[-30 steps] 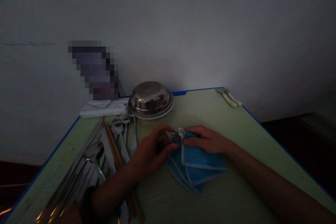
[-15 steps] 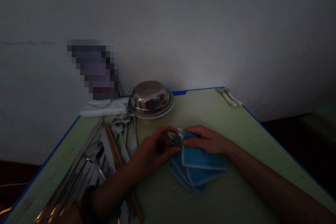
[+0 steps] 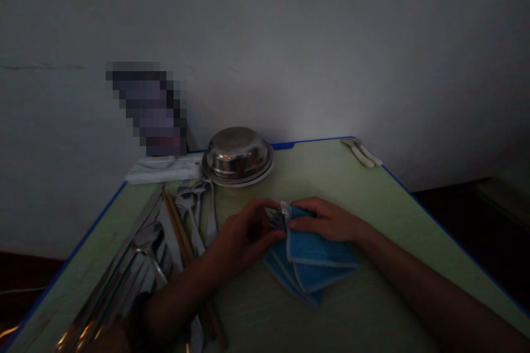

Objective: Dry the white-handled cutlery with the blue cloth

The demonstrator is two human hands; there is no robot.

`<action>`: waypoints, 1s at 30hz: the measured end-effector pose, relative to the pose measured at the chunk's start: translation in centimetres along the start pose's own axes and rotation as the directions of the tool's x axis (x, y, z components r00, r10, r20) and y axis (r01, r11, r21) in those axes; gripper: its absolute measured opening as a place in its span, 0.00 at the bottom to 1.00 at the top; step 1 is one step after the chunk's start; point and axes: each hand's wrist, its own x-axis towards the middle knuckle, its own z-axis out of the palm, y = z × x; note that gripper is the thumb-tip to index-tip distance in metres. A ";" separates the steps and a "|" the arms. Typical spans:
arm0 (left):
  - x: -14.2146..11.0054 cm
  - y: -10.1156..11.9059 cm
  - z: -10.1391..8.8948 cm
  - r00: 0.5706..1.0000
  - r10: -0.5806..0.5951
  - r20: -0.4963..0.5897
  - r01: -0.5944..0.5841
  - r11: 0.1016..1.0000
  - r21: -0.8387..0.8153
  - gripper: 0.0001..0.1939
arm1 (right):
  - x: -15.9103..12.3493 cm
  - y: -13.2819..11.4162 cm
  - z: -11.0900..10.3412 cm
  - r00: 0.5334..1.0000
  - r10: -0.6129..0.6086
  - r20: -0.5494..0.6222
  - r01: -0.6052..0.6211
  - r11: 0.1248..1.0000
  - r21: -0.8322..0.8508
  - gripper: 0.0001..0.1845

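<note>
A folded blue cloth (image 3: 310,262) lies on the green table (image 3: 372,215) in dim light. My right hand (image 3: 327,219) presses its fingers down on the cloth's upper left corner, beside a small white tag (image 3: 285,209). My left hand (image 3: 242,237) is curled at the cloth's left edge, its fingers closed round a small metal piece (image 3: 273,219) that pokes into the cloth's fold; what the piece is I cannot make out.
A heap of metal cutlery and wooden chopsticks (image 3: 165,242) covers the table's left side. An upturned steel bowl (image 3: 237,156) on a plate stands at the back, a white tray (image 3: 163,169) to its left. Two white-handled utensils (image 3: 361,153) lie at the far right corner.
Almost nothing has moved. My left hand's fingers have shifted slightly at the cloth's edge and the metal piece shows a little more.
</note>
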 end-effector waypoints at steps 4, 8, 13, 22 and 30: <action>0.0 -0.1 0.0 1.000 -0.004 0.001 0.004 1.000 -0.004 0.19 | 0.0 0.1 0.0 1.000 0.000 0.003 0.000 1.000 -0.010 0.15; -0.1 -0.2 0.0 1.000 -0.012 0.008 0.012 1.000 -0.001 0.19 | 0.0 0.2 0.0 1.000 0.016 -0.006 -0.016 1.000 0.005 0.13; -0.1 -0.1 0.0 1.000 -0.021 0.005 0.021 1.000 0.007 0.19 | 0.0 0.0 0.0 1.000 0.020 0.002 -0.020 1.000 0.023 0.13; 0.0 -0.1 0.0 1.000 0.002 -0.009 -0.002 1.000 -0.009 0.19 | 0.0 0.0 0.0 1.000 0.011 0.003 -0.011 1.000 0.009 0.14; 0.0 0.3 0.0 0.999 -0.012 -0.043 0.012 1.000 -0.010 0.17 | -0.1 -0.1 0.0 0.999 0.033 0.008 -0.033 0.998 0.044 0.14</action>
